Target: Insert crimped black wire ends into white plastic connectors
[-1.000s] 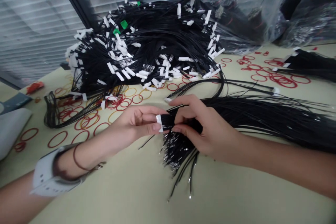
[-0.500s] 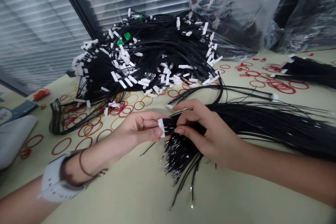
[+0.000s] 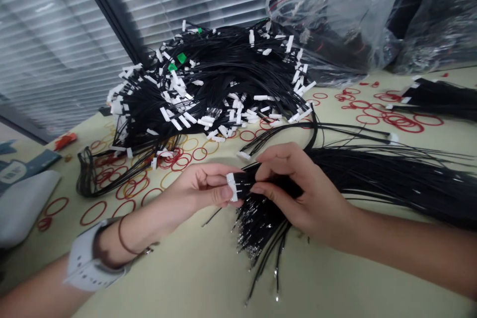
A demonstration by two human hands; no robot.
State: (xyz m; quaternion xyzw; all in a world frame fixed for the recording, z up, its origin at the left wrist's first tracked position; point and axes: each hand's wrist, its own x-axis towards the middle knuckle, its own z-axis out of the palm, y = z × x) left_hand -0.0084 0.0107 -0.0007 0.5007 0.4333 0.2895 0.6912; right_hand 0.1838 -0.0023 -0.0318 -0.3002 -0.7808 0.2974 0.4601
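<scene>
Between the thumb and fingers of my left hand [image 3: 204,186] is a white plastic connector housing [image 3: 231,187]. Black wires with metal tips enter its right side. My right hand [image 3: 298,191] pinches a black wire just right of the housing, thumb and index finger together; the exact wire tip is hidden. Beneath both hands lies a thick bundle of loose black wires [image 3: 372,179], its crimped metal ends fanned out toward me. A white connector [image 3: 243,156] on a finished-looking cable rests just behind my hands.
Behind stands a big heap of black cables [image 3: 223,67] with white connectors. Red and yellow rubber bands [image 3: 93,212] lie scattered over the table. Clear plastic bags [image 3: 335,15] stand at the back right, near another cable bundle [image 3: 439,99]. A whitish object [image 3: 30,203] sits at left.
The view has shifted slightly, so everything appears a little lower and to the right. Both hands keep their grips on the housing and wire, with hardly any movement between them.
</scene>
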